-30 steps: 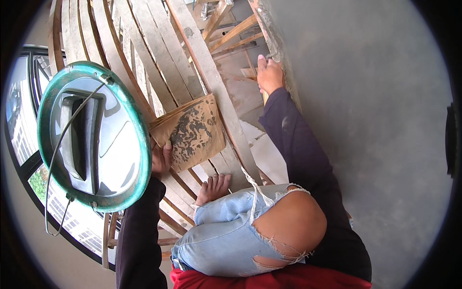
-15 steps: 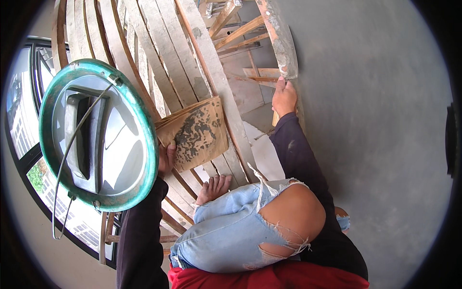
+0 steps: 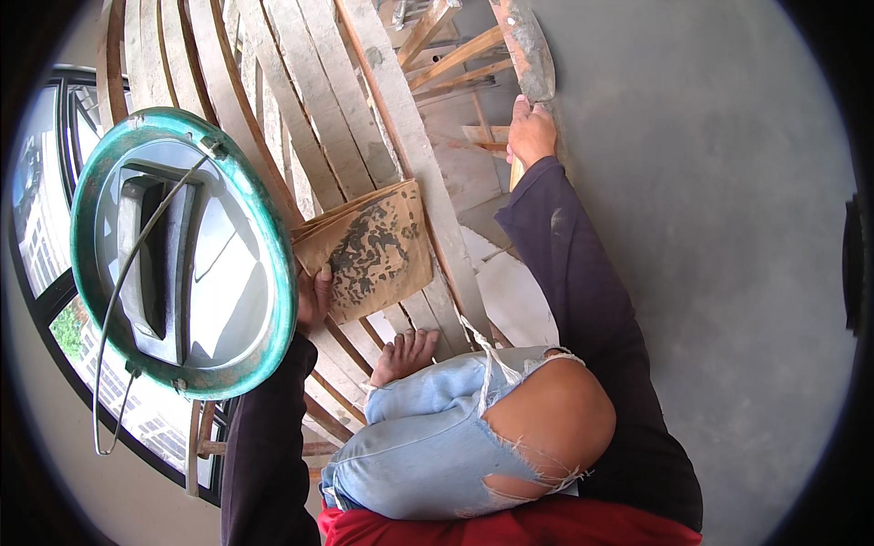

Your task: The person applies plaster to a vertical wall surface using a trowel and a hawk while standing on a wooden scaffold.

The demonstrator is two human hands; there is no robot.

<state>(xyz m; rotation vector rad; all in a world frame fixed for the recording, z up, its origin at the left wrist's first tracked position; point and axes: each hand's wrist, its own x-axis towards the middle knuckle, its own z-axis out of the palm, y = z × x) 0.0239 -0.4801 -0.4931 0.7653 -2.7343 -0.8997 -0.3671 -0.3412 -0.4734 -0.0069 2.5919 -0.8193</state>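
Note:
My right hand (image 3: 532, 133) is closed around the wooden handle of a long-bladed trowel (image 3: 526, 55). Its blade, smeared with grey and reddish patches, lies along the edge of a smooth grey surface (image 3: 701, 227). My left hand (image 3: 315, 296) grips a folded stack of brown paper sheets (image 3: 382, 255) with dark blotches, the thumb on top and the other fingers mostly hidden. Just left of that hand is a teal bucket (image 3: 282, 246) with a wire handle. A grey float with a raised grip (image 3: 146, 264) rests inside it.
I am perched on slatted wooden planks (image 3: 328, 127) with gaps between them; my bare foot (image 3: 403, 357) is on them. Timber pieces (image 3: 455, 59) and pale boards (image 3: 510, 296) show below. A dark-framed window (image 3: 55, 182) is at the left.
My right hand has moved farther away along the grey surface, taking the trowel with it. The left hand, brown paper and bucket have barely shifted.

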